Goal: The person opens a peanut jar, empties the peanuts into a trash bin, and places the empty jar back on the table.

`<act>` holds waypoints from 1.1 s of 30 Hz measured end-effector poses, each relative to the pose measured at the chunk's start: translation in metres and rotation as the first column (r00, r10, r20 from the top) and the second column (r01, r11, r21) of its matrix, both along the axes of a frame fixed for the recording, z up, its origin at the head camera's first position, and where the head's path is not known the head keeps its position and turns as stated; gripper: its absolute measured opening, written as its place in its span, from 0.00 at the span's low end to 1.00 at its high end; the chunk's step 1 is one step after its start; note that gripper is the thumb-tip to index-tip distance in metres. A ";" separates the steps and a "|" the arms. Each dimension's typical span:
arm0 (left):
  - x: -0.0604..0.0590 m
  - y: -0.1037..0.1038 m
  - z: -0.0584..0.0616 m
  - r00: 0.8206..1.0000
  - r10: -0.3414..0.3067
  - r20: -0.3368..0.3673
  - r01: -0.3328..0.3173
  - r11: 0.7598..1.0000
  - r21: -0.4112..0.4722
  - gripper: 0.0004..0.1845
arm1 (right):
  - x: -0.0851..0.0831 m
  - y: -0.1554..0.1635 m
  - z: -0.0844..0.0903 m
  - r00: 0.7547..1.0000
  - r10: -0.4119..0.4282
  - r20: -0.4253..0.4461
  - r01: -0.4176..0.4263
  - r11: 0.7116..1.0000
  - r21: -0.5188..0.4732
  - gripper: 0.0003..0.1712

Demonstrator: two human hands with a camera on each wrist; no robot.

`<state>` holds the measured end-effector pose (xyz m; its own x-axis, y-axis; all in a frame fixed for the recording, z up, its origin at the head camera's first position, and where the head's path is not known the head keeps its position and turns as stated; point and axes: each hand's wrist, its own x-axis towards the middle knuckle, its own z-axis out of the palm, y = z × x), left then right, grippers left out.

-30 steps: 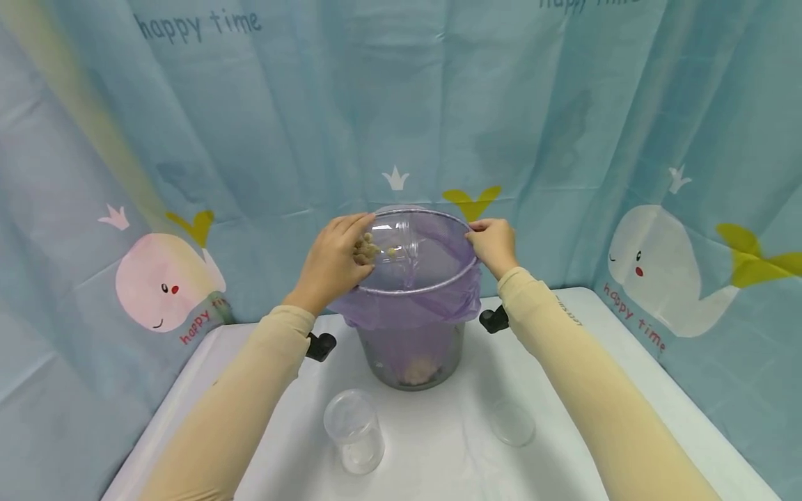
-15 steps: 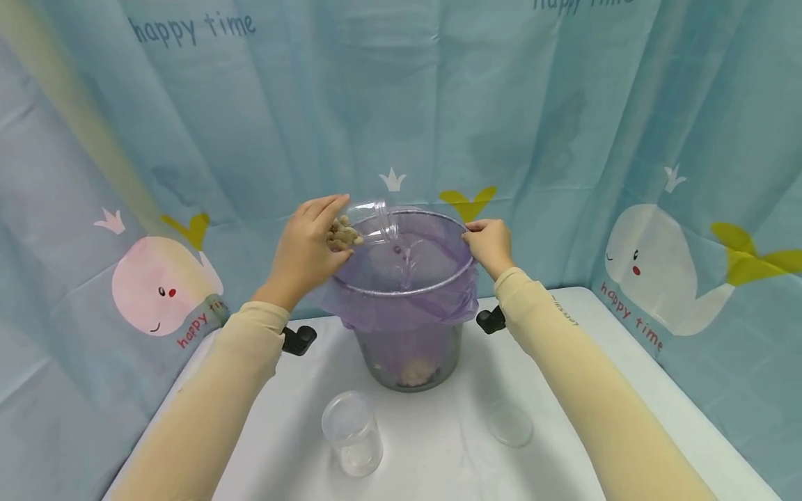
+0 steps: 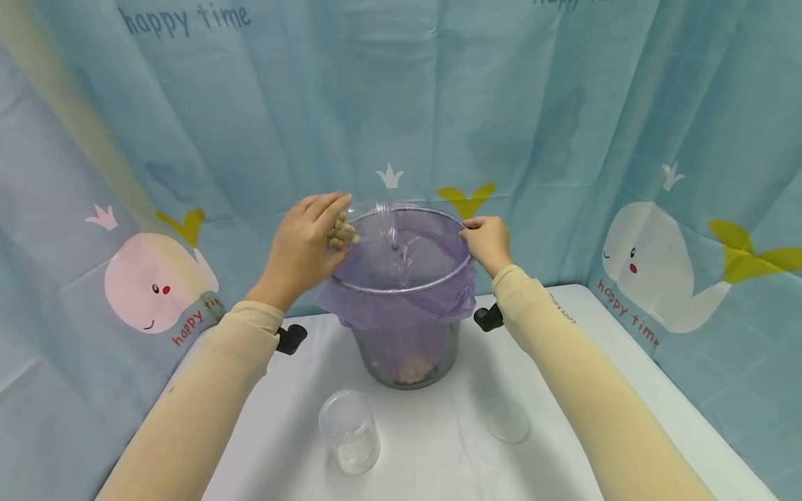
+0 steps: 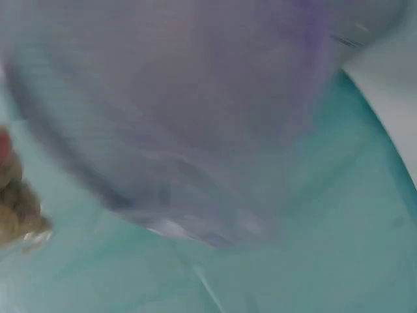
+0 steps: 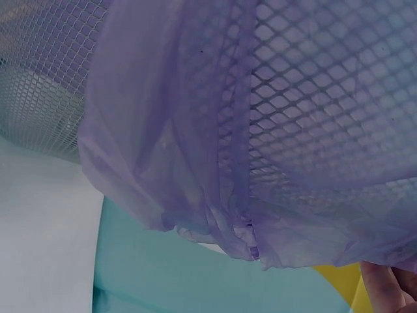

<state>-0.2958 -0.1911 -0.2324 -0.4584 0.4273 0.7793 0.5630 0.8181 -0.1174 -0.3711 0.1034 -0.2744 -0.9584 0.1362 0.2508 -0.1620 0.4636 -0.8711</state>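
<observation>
My left hand (image 3: pixel 326 226) grips a clear plastic cup (image 3: pixel 374 221) tipped on its side over the left rim of a wire mesh bin (image 3: pixel 407 362). The bin is lined with a purple bag (image 3: pixel 401 306). Tan lumpy pieces (image 3: pixel 341 233) sit in the cup's end against my fingers; the left wrist view shows them as a blurred tan clump (image 4: pixel 16 212) beside the bag (image 4: pixel 195 117). My right hand (image 3: pixel 474 228) pinches the bin's right rim. Its fingertips (image 5: pixel 391 287) show below the hanging bag edge (image 5: pixel 215 195) and the mesh (image 5: pixel 326 104).
The bin stands on a white table (image 3: pixel 438 459). An upright clear cup (image 3: pixel 347 431) stands in front of it at the left, and a low clear cup (image 3: pixel 507 421) at the right. A blue whale-print curtain (image 3: pixel 658 174) closes in behind and at both sides.
My left hand has drawn the tipped cup to the left and slightly up, from over the bin's opening to its left rim. The right hand has stayed on the rim.
</observation>
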 end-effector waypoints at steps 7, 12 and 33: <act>-0.002 0.006 0.002 1.000 -0.010 -0.005 0.010 1.000 -0.012 0.40 | 0.000 0.000 -0.001 1.000 0.000 0.008 0.000 1.000 -0.005 0.18; -0.005 0.007 -0.003 1.000 -0.019 -0.007 0.018 0.999 -0.026 0.39 | 0.002 0.000 0.000 1.000 -0.008 0.006 0.008 1.000 0.006 0.17; -0.007 0.006 -0.001 0.998 -0.006 0.070 -0.001 0.994 0.112 0.42 | -0.002 0.000 0.001 1.000 -0.001 -0.011 0.001 1.000 0.019 0.17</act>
<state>-0.3031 -0.1848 -0.2331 -0.5123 0.3405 0.7885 0.5686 0.8225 0.0143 -0.3735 0.1039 -0.2737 -0.9554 0.1322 0.2640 -0.1713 0.4799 -0.8604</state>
